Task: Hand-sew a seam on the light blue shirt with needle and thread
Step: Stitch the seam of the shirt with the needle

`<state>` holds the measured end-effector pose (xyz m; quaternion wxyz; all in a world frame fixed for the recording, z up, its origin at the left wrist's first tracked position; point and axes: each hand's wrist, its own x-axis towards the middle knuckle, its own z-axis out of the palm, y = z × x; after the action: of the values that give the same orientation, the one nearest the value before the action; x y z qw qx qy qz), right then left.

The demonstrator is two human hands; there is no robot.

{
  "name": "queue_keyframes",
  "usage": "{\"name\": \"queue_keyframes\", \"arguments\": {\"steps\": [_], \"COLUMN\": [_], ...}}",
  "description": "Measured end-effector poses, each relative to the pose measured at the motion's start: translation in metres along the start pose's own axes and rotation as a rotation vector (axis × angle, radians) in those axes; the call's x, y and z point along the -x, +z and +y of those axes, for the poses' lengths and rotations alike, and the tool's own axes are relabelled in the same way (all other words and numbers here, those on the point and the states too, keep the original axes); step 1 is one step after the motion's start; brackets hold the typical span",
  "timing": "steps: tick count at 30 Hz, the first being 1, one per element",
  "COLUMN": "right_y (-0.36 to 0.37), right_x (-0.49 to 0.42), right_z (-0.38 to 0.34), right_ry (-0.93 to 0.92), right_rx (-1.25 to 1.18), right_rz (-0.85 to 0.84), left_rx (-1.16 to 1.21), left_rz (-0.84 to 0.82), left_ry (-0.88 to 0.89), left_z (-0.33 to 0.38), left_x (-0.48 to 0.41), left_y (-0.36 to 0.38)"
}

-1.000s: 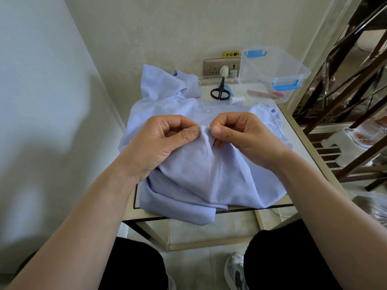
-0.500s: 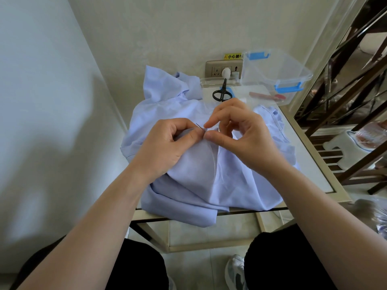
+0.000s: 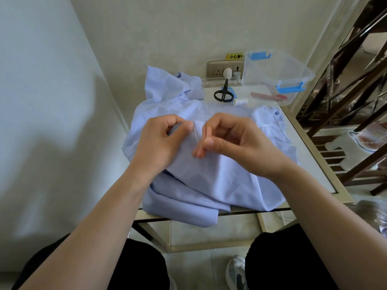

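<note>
The light blue shirt (image 3: 209, 181) lies bunched over a small table. My left hand (image 3: 161, 143) grips a raised fold of the shirt between thumb and fingers. My right hand (image 3: 234, 143) pinches the needle (image 3: 206, 129), which stands nearly upright with its tip pointing away from me, just right of the fold. A thin thread (image 3: 195, 135) runs from the fold by the left thumb down towards my right fingers.
At the back of the table (image 3: 314, 164) lie black scissors (image 3: 223, 93) and a white thread spool (image 3: 240, 101). A clear plastic box with blue clips (image 3: 278, 74) stands at the back right. A wall socket (image 3: 225, 69) is behind. A wooden railing (image 3: 356, 91) is on the right.
My right hand has pulled the needle out of the fold and drawn it back towards me, now holding it upright. My left hand keeps its hold on the fold.
</note>
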<state>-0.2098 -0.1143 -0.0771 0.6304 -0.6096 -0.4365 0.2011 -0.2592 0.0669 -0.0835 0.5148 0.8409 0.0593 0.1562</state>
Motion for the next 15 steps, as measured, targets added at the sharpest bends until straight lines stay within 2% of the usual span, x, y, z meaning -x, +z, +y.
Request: {"name": "queue_keyframes", "arguments": {"steps": [4, 5, 6, 7, 8, 12, 15], "right_y": [-0.012, -0.013, -0.014, -0.015, -0.016, -0.01, 0.0], "right_x": [0.008, 0.01, 0.012, 0.013, 0.013, 0.005, -0.003], "right_z": [-0.014, -0.016, -0.018, -0.017, -0.015, -0.006, -0.001], "right_ry": [0.489, 0.567, 0.616, 0.633, 0.608, 0.378, 0.296], "right_rx": [-0.167, -0.184, -0.193, -0.19, -0.176, -0.094, 0.072], "right_rz": [-0.718, -0.839, -0.887, -0.864, -0.771, -0.085, 0.24], "left_rx": [0.045, 0.05, 0.055, 0.061, 0.066, 0.076, 0.11], "left_rz": [0.034, 0.042, 0.044, 0.042, 0.038, 0.03, 0.013], "left_ry": [0.009, 0.014, 0.016, 0.017, 0.018, 0.041, 0.023], "left_z": [-0.001, -0.001, 0.0, 0.0, 0.0, 0.002, 0.003], "left_x": [0.001, 0.001, 0.001, 0.001, 0.002, 0.002, 0.002], "left_y": [0.0, 0.001, 0.001, 0.001, 0.001, 0.001, 0.001]}}
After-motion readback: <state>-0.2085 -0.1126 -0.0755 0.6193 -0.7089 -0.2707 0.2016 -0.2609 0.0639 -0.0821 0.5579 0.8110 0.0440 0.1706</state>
